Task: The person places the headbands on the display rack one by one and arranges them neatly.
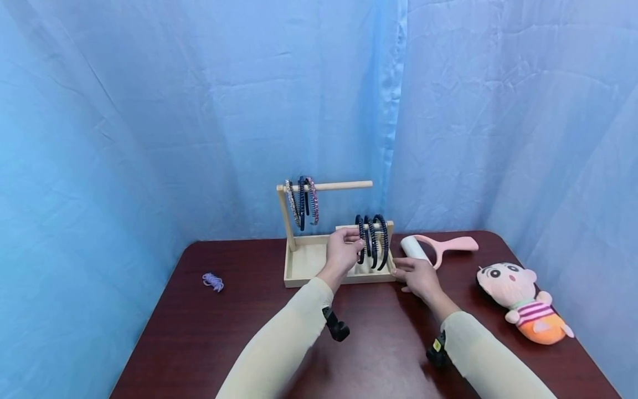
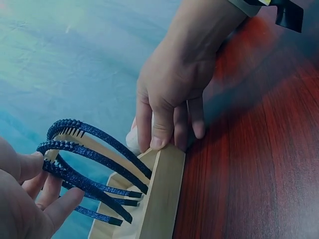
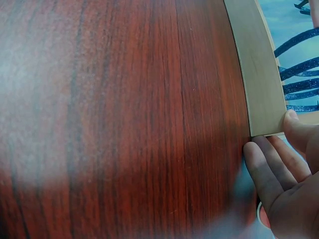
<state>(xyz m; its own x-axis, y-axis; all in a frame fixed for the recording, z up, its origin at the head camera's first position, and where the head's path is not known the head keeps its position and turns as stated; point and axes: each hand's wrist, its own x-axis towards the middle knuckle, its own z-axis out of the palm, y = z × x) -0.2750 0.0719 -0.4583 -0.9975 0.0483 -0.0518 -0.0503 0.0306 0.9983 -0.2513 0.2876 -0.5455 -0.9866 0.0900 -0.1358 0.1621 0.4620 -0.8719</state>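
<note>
A wooden headband stand (image 1: 299, 282) with a tray base and two bars stands at the back of the table. Three dark blue glittery headbands hang on its lower bar at the right. My left hand (image 1: 341, 254) pinches the leftmost dark headband (image 2: 82, 183) between thumb and fingers, near its top. At the tray's front right corner, my right hand (image 1: 420, 278) grips the wall, thumb on the rim (image 3: 290, 113) and fingers along the outside. On the upper bar (image 1: 349, 185) hang a silvery headband (image 1: 293, 204), a dark one (image 1: 302, 213) and a pink one (image 1: 314, 205).
Right of the stand lie a white roll (image 1: 413, 248) and a pink hand mirror (image 1: 456, 244), close behind my right hand. A plush doll (image 1: 523, 305) lies at the right edge. On the left is a bundle of purple cord (image 1: 212, 281). Blue curtains surround the table (image 1: 239, 332).
</note>
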